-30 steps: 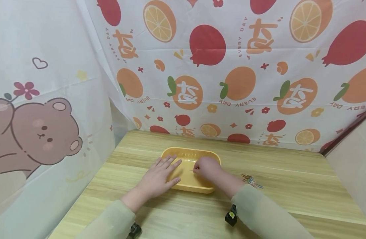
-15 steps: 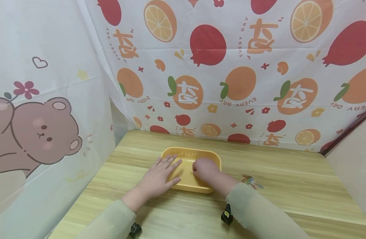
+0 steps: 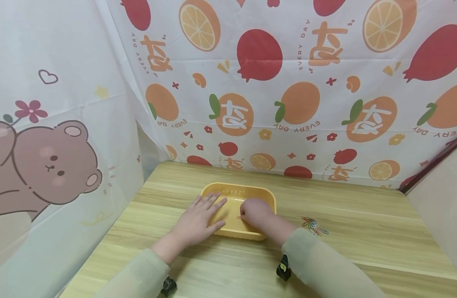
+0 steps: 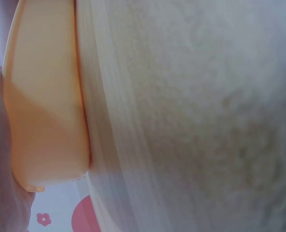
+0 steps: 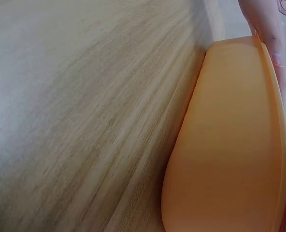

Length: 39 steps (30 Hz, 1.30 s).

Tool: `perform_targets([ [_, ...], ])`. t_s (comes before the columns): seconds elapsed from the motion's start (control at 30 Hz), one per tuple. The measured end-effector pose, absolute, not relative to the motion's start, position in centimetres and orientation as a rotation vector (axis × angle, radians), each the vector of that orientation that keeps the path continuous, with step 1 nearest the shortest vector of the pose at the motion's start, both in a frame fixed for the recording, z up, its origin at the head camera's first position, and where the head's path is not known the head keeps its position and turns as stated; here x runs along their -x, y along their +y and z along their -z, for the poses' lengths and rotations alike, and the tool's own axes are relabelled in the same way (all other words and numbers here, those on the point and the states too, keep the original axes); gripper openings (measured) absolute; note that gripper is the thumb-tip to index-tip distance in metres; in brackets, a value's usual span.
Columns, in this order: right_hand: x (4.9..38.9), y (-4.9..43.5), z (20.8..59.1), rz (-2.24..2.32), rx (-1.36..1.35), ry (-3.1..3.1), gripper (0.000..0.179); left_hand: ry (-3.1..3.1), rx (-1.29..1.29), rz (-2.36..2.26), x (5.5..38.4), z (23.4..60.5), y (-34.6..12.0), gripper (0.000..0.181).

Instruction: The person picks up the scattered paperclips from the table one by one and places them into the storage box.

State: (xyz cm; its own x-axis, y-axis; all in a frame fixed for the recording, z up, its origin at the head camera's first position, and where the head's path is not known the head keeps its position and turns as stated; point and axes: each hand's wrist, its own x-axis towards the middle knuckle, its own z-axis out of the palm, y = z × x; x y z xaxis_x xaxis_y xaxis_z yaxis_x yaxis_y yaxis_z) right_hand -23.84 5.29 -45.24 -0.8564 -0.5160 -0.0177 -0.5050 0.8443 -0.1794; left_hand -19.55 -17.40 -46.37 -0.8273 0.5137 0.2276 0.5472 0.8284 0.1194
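A yellow plastic tray (image 3: 235, 236) lies on the table between both hands. My left hand (image 3: 198, 219) rests over its left rim with the fingers spread and straight. Inside the tray's right half, my right hand (image 3: 256, 212) has curled fingers and pinches a small reddish paper clip (image 3: 238, 217), whose end sticks out to the left. The fingertips are mostly hidden behind the hand. The left wrist view has the tray's outer wall (image 4: 46, 96) beside part of the left hand (image 4: 7, 193). Only the tray's side (image 5: 225, 135) and part of the left hand (image 5: 266, 24) stand out in the right wrist view.
A small pile of coloured paper clips (image 3: 314, 226) lies on the wooden table (image 3: 362, 240) right of the tray, beyond the right forearm. Fruit-printed cloth (image 3: 259, 56) hangs along the back edge, and a bear-printed cloth (image 3: 56, 165) at the left.
My right hand has shifted slightly left and lower inside the tray, and more of the paper clip pile shows past the sleeve. The left hand has stayed in place.
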Motion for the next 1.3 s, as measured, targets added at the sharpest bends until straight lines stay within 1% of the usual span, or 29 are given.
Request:
perform_targets([
  [0.43, 24.2, 5.9, 45.3, 0.460, 0.777, 2.906, 0.013, -2.838, 0.832, 0.277, 19.6, 46.1, -17.3, 0.068],
  [0.9, 24.3, 7.1, 44.5, 0.788, 0.697, 2.843, 0.021, -2.852, 0.812, 0.278, 19.7, 46.4, -17.3, 0.070],
  [1.3, 23.5, 9.2, 43.1, 0.975, 0.558, 2.908, 0.025, -2.837, 0.823, 0.266, 19.5, 45.8, -17.2, 0.068],
])
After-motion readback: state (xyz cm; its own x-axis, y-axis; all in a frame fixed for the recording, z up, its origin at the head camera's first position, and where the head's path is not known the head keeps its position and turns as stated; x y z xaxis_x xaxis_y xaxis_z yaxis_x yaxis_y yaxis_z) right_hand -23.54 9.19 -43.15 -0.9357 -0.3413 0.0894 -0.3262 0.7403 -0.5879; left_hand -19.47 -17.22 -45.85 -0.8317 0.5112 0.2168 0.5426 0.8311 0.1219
